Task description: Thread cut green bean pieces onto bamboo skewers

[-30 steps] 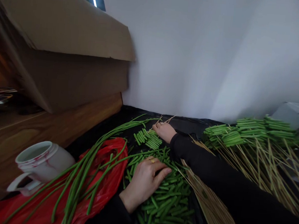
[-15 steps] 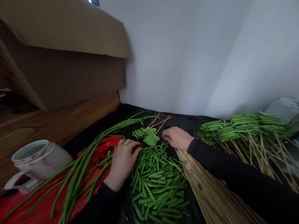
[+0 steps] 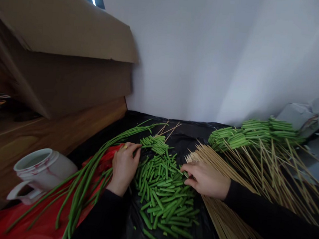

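My left hand [image 3: 124, 165] has its fingers bent around the end of a cut long bean piece [image 3: 146, 146], beside skewered bean pieces [image 3: 158, 144] on thin bamboo sticks. Over the right edge of the pile of cut bean pieces [image 3: 166, 198], my right hand [image 3: 206, 178] curls thumb and forefinger together; whatever lies between those tips is too small to make out. Under and beyond that hand spreads a bundle of bamboo skewers [image 3: 222, 162]. Uncut long beans [image 3: 90, 173] lie left of my left hand on a red plastic bag [image 3: 56, 214].
Finished bean skewers [image 3: 259, 132] are stacked at the right, sticks pointing toward me. A white mug [image 3: 45, 172] tilts at the left. Behind it a cardboard box [image 3: 82, 72] stands on a wooden surface [image 3: 91, 128]. Black plastic sheet [image 3: 192, 128] runs up to the wall.
My right hand has moved from beside the skewered beans down and right to the pile's edge, uncovering the skewer tips. My left hand has shifted slightly left and up.
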Tool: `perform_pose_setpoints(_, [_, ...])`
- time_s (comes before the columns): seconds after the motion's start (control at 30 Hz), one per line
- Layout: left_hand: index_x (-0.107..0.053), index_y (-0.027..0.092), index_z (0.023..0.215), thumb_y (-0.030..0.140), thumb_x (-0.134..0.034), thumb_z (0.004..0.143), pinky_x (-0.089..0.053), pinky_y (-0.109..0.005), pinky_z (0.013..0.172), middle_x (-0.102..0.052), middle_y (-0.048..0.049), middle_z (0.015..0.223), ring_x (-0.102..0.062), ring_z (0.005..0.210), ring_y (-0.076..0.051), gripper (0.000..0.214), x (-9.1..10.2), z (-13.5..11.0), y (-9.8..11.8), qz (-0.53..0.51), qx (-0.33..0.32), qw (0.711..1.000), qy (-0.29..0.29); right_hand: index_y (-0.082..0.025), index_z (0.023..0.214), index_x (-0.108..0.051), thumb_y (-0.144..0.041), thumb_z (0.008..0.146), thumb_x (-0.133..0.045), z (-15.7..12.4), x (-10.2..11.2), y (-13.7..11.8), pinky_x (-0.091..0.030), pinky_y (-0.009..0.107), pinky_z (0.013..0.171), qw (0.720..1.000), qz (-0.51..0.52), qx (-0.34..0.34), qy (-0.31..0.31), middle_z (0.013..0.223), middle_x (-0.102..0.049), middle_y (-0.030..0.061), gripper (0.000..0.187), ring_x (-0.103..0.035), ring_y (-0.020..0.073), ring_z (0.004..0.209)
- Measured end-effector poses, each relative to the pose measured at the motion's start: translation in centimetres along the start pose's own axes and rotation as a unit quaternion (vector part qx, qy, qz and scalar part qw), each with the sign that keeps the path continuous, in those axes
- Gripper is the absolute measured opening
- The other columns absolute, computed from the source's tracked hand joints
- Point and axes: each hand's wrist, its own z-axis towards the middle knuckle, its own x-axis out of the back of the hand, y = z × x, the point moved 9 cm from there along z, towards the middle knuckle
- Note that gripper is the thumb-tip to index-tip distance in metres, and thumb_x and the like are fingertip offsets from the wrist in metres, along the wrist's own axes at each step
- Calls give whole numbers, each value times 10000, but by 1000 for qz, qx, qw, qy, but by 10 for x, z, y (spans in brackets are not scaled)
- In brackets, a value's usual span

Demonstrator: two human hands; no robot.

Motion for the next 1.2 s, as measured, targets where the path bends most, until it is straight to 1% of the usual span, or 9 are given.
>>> perform_pose_setpoints(0.1, [-703, 222, 991, 254, -490, 887, -411, -347, 728, -698, -58, 993, -624, 885, -242, 239, 13, 2, -8, 47, 19, 998, 48, -195, 1063, -615, -241, 806, -613, -8, 8, 6, -367, 269, 710, 1000, 9, -6, 18, 846, -672, 31, 261, -597, 178, 810])
perform_pose_setpoints(0.2, [-718, 224, 930, 244, -518, 861, -389, -380, 697, -710, -67, 961, -605, 895, -288, 212, 10, 2, -9, 88, 14, 996, 24, -196, 893, -627, -217, 858, -523, -19, 21, 18, -356, 263, 672, 999, 9, -20, 30, 777, -653, 18, 113, -582, 156, 746])
perform_pose_setpoints(0.33, [-713, 238, 914, 281, -533, 864, -390, -387, 703, -712, -60, 975, -595, 913, -289, 192, 7, 0, 8, 66, -27, 997, 31, -207, 721, -602, -221, 873, -492, -40, 32, 32, -356, 266, 646, 998, 8, -61, 14, 728, -629, 6, 188, -558, 143, 693])
perform_pose_setpoints(0.5, [-716, 222, 920, 330, -554, 874, -432, -370, 811, -707, -44, 965, -602, 926, -238, 200, -4, -8, 39, -46, -79, 996, -1, -226, 866, -596, -259, 850, -569, -74, 16, 7, -387, 272, 667, 997, 17, -81, -4, 884, -629, 12, 46, -568, 156, 786])
perform_pose_setpoints(0.57, [-719, 221, 917, 344, -566, 869, -438, -364, 842, -705, -42, 961, -603, 927, -227, 202, -9, -12, 51, -80, -106, 991, -21, -234, 931, -584, -191, 803, -592, -87, 2, -6, -404, 297, 695, 996, -25, -88, 2, 984, -609, 30, 136, -563, 179, 825])
perform_pose_setpoints(0.67, [-720, 214, 901, 326, -563, 873, -448, -360, 854, -702, -48, 962, -608, 924, -221, 195, -14, -15, 57, -98, -122, 987, -34, -231, 971, -594, -60, 809, -470, -100, -19, -16, -417, 327, 685, 989, -116, -90, 1, 967, -596, 46, 266, -552, 188, 767])
perform_pose_setpoints(0.77, [-714, 199, 891, 291, -547, 879, -461, -359, 846, -700, -58, 954, -615, 912, -219, 191, -16, -15, 54, -108, -121, 986, -31, -212, 1027, -594, -14, 787, -439, -107, -22, -13, -431, 329, 682, 985, -145, -97, 15, 984, -598, 64, 348, -564, 192, 771])
perform_pose_setpoints(1.03, [-707, 196, 885, 273, -533, 880, -474, -351, 821, -701, -59, 925, -629, 875, -211, 191, -20, -15, 54, -125, -130, 983, -43, -200, 852, -597, -16, 787, -396, -109, -7, 14, -428, 275, 696, 989, -18, -148, 4, 903, -590, 43, 280, -575, 152, 779])
perform_pose_setpoints(1.2, [-705, 192, 895, 273, -531, 881, -476, -345, 817, -702, -59, 927, -633, 877, -211, 193, -20, -15, 54, -135, -129, 981, -43, -180, 871, -617, -54, 817, -392, -103, 18, 59, -439, 274, 772, 988, -10, -144, 56, 886, -598, 55, 263, -577, 154, 830])
